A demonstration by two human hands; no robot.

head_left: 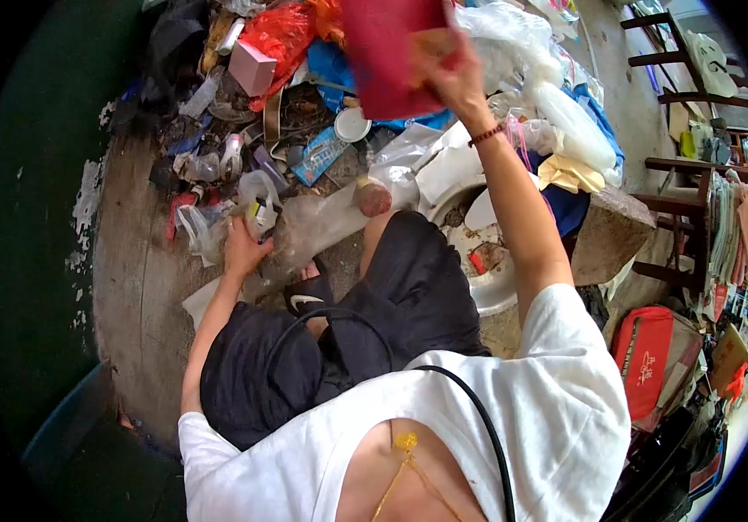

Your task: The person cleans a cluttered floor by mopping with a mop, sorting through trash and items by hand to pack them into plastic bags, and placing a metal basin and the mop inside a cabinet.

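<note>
My right hand [461,80] is raised over the far side of the pile, its fingers closed on a flat crimson sheet-like thing [382,65], perhaps a bag or cover. A yellowish-brown patch shows on it by my fingers. Low on the left, my left hand [245,250] is bent round the edge of a crumpled clear plastic bag [258,193]. A small black and yellow item [256,211] lies in or against that bag, just beyond my fingertips. Part of my left fingers is hidden by the plastic.
Mixed litter spreads ahead: a pink box [252,68], a red plastic bag [280,39], a white round lid [352,124], a blue packet [322,157]. By my knee stands a white basin [497,300]. A dark green wall [34,217] borders the left; wooden chairs [674,204] stand right.
</note>
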